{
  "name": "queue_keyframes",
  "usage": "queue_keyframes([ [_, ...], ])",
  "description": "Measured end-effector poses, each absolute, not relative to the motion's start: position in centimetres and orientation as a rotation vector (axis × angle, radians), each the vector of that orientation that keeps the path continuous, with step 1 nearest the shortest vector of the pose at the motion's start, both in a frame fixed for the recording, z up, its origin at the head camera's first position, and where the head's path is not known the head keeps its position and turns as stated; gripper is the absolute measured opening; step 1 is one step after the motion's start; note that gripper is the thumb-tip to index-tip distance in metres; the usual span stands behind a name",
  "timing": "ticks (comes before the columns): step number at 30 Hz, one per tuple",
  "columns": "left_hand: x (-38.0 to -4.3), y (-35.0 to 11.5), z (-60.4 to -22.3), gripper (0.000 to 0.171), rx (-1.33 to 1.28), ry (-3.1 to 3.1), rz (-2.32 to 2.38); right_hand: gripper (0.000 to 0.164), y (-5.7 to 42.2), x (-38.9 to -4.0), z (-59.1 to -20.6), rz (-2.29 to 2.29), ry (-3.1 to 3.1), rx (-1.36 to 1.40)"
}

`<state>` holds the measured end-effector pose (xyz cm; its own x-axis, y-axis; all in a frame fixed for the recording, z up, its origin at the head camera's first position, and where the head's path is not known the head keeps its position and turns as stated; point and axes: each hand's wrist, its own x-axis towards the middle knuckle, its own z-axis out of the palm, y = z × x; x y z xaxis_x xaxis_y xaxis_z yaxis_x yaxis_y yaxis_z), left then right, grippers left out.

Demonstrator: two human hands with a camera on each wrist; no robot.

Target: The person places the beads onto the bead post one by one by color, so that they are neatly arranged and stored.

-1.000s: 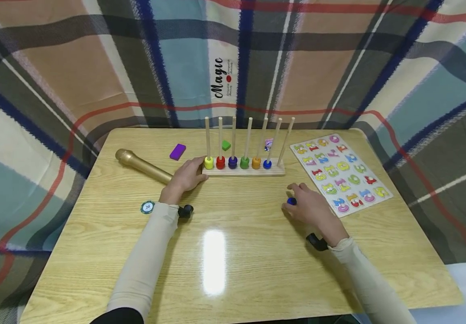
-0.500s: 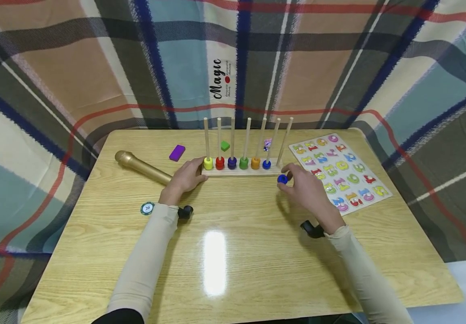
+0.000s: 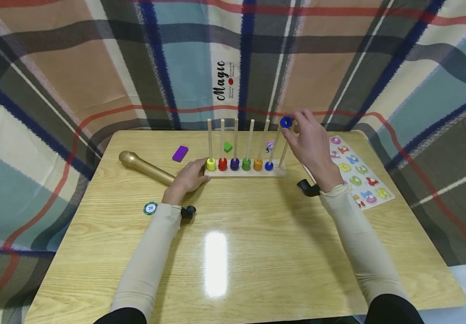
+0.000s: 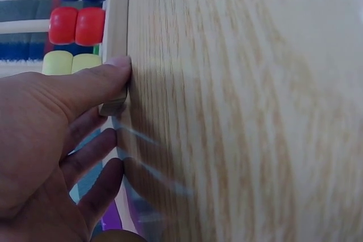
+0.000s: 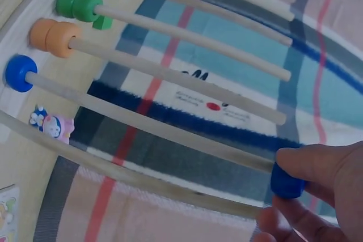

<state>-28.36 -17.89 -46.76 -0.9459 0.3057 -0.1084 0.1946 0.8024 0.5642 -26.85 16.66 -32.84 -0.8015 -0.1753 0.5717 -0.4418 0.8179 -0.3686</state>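
Note:
A wooden peg stand (image 3: 245, 173) stands at the back of the table, a row of upright pegs along its base. Coloured beads sit low on most pegs: yellow, red, dark blue, green, orange (image 5: 55, 37) and a single blue bead (image 5: 21, 73). The rightmost peg bears none. My left hand (image 3: 189, 177) grips the stand's left end, thumb (image 4: 102, 83) on the front edge. High at the right pegs' tips, my right hand (image 3: 309, 141) pinches a loose blue bead (image 3: 286, 122). Whether this bead touches a peg I cannot tell.
A gold rod with a rounded end (image 3: 143, 166) and a round chip (image 3: 150, 208) lie left. Behind the stand are a purple block (image 3: 180, 153), a green block (image 3: 228, 146) and a small figurine (image 3: 270, 146). A number sticker sheet (image 3: 362, 175) lies right, partly under my right arm.
My right hand has lifted the blue bead from low over the table, past the stand's right end, up to the peg tips. The left hand has stayed on the stand.

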Motion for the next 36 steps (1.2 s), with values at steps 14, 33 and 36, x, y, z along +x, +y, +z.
queue_keyframes([
  [14, -28.7, -17.6, -46.8, 0.072, 0.407, 2.812, 0.815, 0.038, 16.3, -28.2, -32.7, 0.656, -2.591, 0.409],
  [33, -28.7, -16.9, -46.8, 0.077, 0.386, 2.792, 0.840, 0.043, 17.3, -24.8, -36.1, 0.720, -2.408, 0.392],
  [36, -28.5, -16.7, -46.7, 0.085, 0.392, 2.777, 0.899, 0.042, 17.4, -23.1, -37.5, 0.755, -2.368, 0.359],
])
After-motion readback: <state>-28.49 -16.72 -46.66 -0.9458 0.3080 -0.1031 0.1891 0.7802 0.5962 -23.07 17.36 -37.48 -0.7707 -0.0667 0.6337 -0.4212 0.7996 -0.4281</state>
